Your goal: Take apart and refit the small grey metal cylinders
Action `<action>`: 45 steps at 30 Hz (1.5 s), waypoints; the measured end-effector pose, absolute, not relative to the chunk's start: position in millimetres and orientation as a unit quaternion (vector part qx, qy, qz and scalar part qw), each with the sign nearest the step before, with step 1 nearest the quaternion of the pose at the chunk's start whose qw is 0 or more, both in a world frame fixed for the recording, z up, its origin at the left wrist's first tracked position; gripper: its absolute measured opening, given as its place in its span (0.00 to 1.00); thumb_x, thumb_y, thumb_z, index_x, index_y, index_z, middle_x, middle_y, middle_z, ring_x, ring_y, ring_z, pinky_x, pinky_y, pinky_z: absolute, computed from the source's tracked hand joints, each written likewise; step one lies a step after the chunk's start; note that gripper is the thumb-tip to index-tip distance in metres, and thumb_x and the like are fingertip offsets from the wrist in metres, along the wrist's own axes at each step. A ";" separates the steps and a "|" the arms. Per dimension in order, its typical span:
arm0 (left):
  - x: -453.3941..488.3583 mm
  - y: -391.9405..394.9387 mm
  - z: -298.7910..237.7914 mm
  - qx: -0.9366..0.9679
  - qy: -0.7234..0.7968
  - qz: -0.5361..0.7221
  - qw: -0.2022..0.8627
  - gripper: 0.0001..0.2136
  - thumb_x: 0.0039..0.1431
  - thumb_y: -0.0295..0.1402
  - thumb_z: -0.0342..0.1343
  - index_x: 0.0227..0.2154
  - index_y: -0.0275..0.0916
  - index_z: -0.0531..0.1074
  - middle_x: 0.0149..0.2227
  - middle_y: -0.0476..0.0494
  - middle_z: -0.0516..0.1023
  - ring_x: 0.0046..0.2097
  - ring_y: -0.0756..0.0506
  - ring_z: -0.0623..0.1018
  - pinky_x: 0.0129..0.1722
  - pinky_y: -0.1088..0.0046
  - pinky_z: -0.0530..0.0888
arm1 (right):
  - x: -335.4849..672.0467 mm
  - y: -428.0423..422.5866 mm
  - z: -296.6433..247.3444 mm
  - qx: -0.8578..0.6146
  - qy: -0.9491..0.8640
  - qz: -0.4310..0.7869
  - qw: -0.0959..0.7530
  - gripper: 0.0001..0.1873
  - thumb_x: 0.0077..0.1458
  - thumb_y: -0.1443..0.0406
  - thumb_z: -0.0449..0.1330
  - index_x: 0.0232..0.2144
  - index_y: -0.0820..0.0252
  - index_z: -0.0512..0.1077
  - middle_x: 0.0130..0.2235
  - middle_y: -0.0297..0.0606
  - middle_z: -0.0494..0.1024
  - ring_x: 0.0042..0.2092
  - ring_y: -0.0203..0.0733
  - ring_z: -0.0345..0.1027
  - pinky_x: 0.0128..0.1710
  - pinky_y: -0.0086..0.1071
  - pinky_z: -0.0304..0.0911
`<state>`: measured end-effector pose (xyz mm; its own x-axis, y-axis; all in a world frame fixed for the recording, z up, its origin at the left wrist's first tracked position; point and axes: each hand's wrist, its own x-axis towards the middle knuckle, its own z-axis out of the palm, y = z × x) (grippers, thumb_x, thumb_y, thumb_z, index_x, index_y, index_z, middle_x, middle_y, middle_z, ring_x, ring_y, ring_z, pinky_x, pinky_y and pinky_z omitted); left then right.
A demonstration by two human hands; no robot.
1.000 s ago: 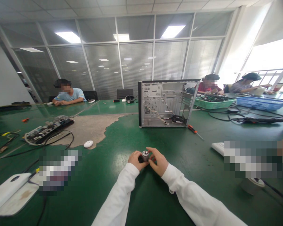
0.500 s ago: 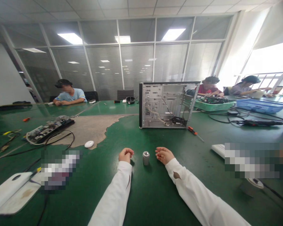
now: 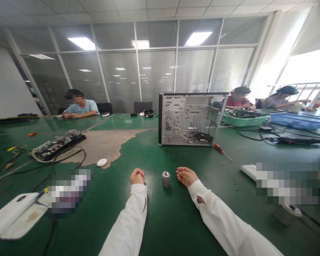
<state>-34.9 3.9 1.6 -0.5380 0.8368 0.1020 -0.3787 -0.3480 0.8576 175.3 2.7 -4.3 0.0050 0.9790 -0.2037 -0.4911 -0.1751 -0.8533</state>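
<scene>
Cylinder (image 3: 165, 179) upright on table (image 3: 154, 227), between hands, computer case (image 3: 190, 119) behind

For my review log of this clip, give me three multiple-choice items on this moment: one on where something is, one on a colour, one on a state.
1. Where does the small metal cylinder stand?
A. inside the open computer case
B. on the table between the two hands
C. in the blue basket

2. What colour is the table top?
A. green
B. white
C. red

3. What state are the person's hands in?
A. both closed around the cylinder
B. the left one lifting the screwdriver
C. both resting on the table, off the cylinder

Answers:
1 B, it stands upright between the left hand and the right hand.
2 A, the surface is green, with one worn brownish patch.
3 C, a gap of table shows on each side of the cylinder.
</scene>
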 end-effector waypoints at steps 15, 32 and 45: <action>-31.9 1.8 3.8 0.295 0.437 0.765 0.371 0.05 0.24 0.22 0.38 0.08 0.36 0.57 0.09 0.55 0.60 0.12 0.57 0.57 0.11 0.83 0.51 | 139.6 -34.5 26.0 -0.435 -0.684 0.258 0.525 0.08 0.42 0.64 0.54 0.28 0.59 0.69 0.35 0.38 0.67 0.29 0.32 0.62 0.26 0.27 0.60; -26.3 -1.0 7.6 0.299 0.455 0.757 0.362 0.05 0.24 0.22 0.38 0.07 0.36 0.57 0.09 0.55 0.61 0.12 0.57 0.58 0.11 0.83 0.52 | 165.3 -22.6 39.4 -0.469 -0.681 0.207 0.522 0.07 0.42 0.63 0.52 0.25 0.60 0.67 0.24 0.33 0.68 0.26 0.32 0.60 0.27 0.27 0.57; -23.8 -2.2 9.3 0.301 0.458 0.754 0.363 0.05 0.24 0.23 0.38 0.07 0.36 0.57 0.08 0.55 0.60 0.12 0.57 0.57 0.11 0.83 0.51 | 180.6 -12.5 4.0 -0.473 -0.761 0.218 0.386 0.04 0.35 0.66 0.56 0.21 0.57 0.70 0.20 0.30 0.66 0.23 0.31 0.57 0.24 0.27 0.54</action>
